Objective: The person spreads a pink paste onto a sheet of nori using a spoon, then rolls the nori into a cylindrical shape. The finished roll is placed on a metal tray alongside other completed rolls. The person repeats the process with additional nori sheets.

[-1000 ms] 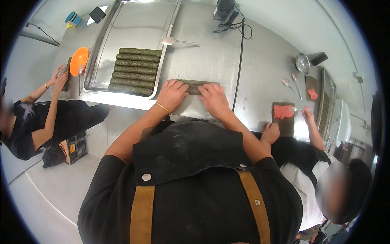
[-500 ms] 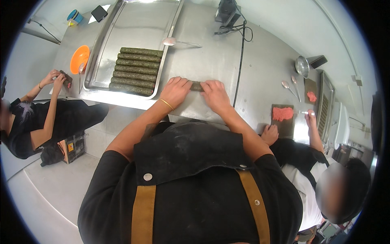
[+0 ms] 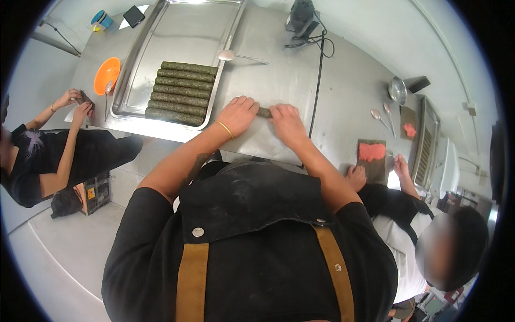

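Note:
A dark green seaweed roll (image 3: 264, 112) lies on the steel table in front of me, its middle showing between my hands. My left hand (image 3: 240, 114), below a yellow wristband, has its fingers curled over the roll's left end. Over the right end my right hand (image 3: 287, 123) is closed in the same way. Both ends are hidden under the fingers. Just left of my left hand, several finished seaweed rolls (image 3: 181, 92) lie side by side in a large steel tray (image 3: 190, 29).
A spoon with pink paste (image 3: 227, 55) rests by the tray's right rim. At left, a co-worker's hands hold a seaweed piece (image 3: 84, 100) near an orange bowl (image 3: 107, 75). At right, another co-worker has pink filling (image 3: 372, 151) on seaweed. A corded black device (image 3: 301, 19) stands behind.
My hands have shifted slightly away from me, and the roll now slants down to the right. The right co-worker's spoon hand has moved left and nearer. The left co-worker's seaweed has turned.

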### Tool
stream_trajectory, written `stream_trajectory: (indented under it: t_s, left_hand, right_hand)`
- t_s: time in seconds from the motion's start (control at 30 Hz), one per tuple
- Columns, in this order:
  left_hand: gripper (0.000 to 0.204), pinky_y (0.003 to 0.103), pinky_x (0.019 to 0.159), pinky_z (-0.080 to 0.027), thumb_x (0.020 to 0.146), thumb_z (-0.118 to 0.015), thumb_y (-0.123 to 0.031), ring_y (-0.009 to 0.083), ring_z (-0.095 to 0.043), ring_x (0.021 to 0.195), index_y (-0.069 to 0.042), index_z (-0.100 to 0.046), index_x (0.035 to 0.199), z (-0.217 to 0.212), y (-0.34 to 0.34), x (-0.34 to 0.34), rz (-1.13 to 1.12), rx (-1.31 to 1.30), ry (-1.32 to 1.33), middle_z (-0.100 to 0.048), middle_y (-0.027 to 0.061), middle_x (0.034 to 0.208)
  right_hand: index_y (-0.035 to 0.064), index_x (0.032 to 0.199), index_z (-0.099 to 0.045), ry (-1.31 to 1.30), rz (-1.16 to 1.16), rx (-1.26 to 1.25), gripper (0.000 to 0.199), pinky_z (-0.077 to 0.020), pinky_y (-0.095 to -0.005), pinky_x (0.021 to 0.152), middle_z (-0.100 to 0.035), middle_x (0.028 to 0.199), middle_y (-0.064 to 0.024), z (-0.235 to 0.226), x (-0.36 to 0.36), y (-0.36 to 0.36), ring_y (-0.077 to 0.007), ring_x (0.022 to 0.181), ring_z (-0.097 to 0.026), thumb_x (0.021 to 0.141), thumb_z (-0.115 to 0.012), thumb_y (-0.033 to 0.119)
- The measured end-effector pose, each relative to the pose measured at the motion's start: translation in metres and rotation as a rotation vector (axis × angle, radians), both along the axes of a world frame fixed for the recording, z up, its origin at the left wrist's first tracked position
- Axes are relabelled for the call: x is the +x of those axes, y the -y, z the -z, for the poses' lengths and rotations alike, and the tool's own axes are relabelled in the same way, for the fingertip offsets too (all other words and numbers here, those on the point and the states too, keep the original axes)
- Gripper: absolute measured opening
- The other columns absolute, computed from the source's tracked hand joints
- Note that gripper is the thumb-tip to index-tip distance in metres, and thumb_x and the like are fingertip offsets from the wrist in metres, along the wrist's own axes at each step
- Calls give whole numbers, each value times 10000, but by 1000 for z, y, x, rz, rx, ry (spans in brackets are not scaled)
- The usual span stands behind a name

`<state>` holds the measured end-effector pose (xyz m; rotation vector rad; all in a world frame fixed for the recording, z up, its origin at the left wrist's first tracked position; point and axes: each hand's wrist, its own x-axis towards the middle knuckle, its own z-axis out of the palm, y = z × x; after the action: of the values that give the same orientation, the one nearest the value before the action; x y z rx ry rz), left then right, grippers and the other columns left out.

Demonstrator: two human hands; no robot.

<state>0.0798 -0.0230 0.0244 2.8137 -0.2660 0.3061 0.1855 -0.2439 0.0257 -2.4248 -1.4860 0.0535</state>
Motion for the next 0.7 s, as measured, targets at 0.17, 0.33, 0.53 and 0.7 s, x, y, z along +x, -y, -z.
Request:
stream_trajectory:
  t_s: [0.17,0.33,0.53,0.7]
  left_hand:
    - [281,419,962,-542,889,-724,-204,293,-630,1101,-70,-686,1133,4,-11,18,67,34,-12,-631,90,1092]
    - [305,422,949,-541,878,-756,-205,300,-627,1070,-78,-690,1147,4,-15,16,109,42,-46,-628,88,1068]
    - [280,426,920,-540,865,-769,-165,301,-623,1032,-73,-682,1115,-3,6,-52,125,-135,-13,-619,82,1042]
    - [325,425,925,-542,861,-794,-152,308,-627,1040,-66,-682,1155,-9,5,-57,155,-136,-63,-630,91,1061]
  right_hand:
    - [50,1312,-657,31,2,-21,403,-458,-485,1041,-639,1240,-133,6,8,-7,-349,1180,-592,948,-758,193]
    - [39,1296,-643,13,19,-2,375,-451,-478,1031,-632,1201,-136,3,-7,-6,-340,1154,-588,967,-725,198]
    - [36,1248,-643,-20,-18,37,322,-454,-474,1000,-624,1132,-141,1,-64,13,-346,1093,-581,981,-706,204]
    - [31,1298,-631,-64,30,-2,381,-452,-488,1057,-633,1228,-141,-1,-66,43,-359,1197,-581,976,-721,213]
